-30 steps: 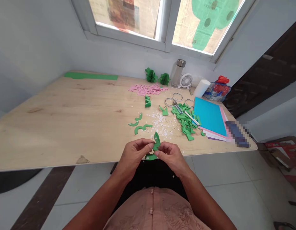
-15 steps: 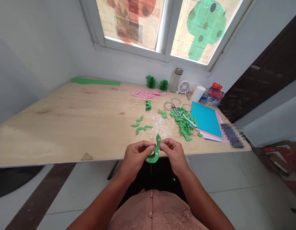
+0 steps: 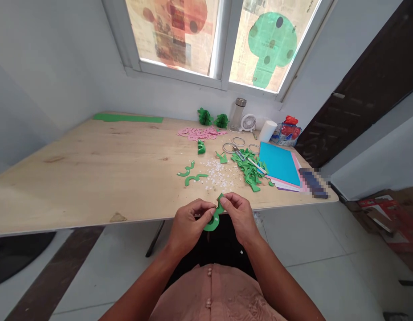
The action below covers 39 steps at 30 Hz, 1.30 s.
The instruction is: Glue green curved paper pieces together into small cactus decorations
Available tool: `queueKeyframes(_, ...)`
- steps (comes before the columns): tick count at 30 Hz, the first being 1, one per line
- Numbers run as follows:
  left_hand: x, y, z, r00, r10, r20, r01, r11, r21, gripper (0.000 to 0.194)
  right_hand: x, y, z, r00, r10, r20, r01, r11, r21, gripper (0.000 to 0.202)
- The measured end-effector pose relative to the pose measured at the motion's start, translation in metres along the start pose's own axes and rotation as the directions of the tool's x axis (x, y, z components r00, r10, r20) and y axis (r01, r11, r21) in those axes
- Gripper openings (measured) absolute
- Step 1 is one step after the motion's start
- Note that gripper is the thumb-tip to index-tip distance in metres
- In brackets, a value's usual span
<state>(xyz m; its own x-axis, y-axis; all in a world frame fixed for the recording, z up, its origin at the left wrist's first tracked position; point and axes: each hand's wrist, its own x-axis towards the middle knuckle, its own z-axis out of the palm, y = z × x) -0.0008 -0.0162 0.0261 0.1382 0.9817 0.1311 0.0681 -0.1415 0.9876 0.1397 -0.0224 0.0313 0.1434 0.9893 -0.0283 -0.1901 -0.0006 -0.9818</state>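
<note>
A curved green paper piece (image 3: pixel 212 224) with small white patches is held between both hands at the table's front edge. My left hand (image 3: pixel 193 223) pinches its left side between thumb and fingers. My right hand (image 3: pixel 239 217) grips its upper tip, with the thumb on top. Just beyond the hands, two wavy green cutouts (image 3: pixel 195 179) lie beside scattered white paper bits (image 3: pixel 220 174). A folded green piece (image 3: pixel 201 147) stands farther back, and another green scrap (image 3: pixel 222 158) rests right of it.
Green scraps (image 3: pixel 251 171) are heaped at the right, near scissors (image 3: pixel 239 153), metal rings and blue paper (image 3: pixel 280 164). Pink cutouts (image 3: pixel 201 133), green paper ornaments (image 3: pixel 205 117), a bottle (image 3: pixel 237 113), a small fan (image 3: pixel 248 122) and a white roll (image 3: pixel 268 131) stand or lie at the back.
My right hand has shifted from the side of the green piece up to its tip, and its thumb now covers it. The camera view has moved slightly right.
</note>
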Motion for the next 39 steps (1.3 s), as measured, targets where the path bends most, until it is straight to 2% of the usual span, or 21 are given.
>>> queueKeyframes(3, -0.004, 0.000, 0.002, 0.998, 0.048, 0.028, -0.049, 0.998, 0.026, 0.011, -0.002, 0.002, -0.001, 1.000, 0.010, -0.012, -0.009, 0.998, 0.067, 0.020)
queueKeyframes(8, -0.008, -0.002, 0.002, 0.996, 0.086, 0.038, -0.087, 0.996, 0.028, 0.010, -0.003, 0.007, 0.000, 0.995, 0.099, 0.029, -0.103, 0.964, 0.243, 0.020)
queueKeyframes(13, -0.008, -0.002, 0.005, 0.997, -0.071, 0.029, 0.074, 0.993, -0.091, 0.012, -0.002, 0.012, -0.002, 0.987, 0.113, 0.116, -0.143, 0.944, 0.296, 0.022)
queueKeyframes(15, -0.007, -0.001, 0.008, 0.991, -0.136, 0.014, 0.137, 0.981, -0.135, 0.013, -0.001, 0.015, -0.006, 0.987, 0.107, 0.116, -0.138, 0.943, 0.303, 0.025)
queueKeyframes(20, 0.002, -0.002, 0.017, 0.970, -0.242, -0.033, 0.231, 0.955, -0.186, 0.012, 0.003, 0.020, -0.014, 0.994, 0.091, 0.053, -0.100, 0.972, 0.211, 0.028)
queueKeyframes(24, 0.009, -0.004, 0.021, 0.957, -0.284, -0.055, 0.265, 0.937, -0.229, 0.012, 0.006, 0.023, -0.015, 0.992, 0.114, 0.051, -0.119, 0.988, 0.097, 0.023)
queueKeyframes(30, 0.009, -0.010, 0.021, 0.939, -0.344, 0.005, 0.330, 0.899, -0.288, 0.018, 0.007, 0.027, -0.015, 0.988, 0.152, 0.040, -0.155, 0.983, 0.095, 0.022)
queueKeyframes(37, 0.014, -0.007, 0.015, 0.952, -0.306, 0.015, 0.293, 0.897, -0.332, 0.034, 0.001, 0.025, -0.015, 0.980, 0.184, 0.079, -0.187, 0.982, 0.038, 0.017)
queueKeyframes(39, 0.016, -0.004, 0.012, 0.955, -0.287, 0.071, 0.294, 0.896, -0.333, 0.034, -0.002, 0.024, -0.015, 0.975, 0.192, 0.113, -0.199, 0.979, 0.046, 0.015)
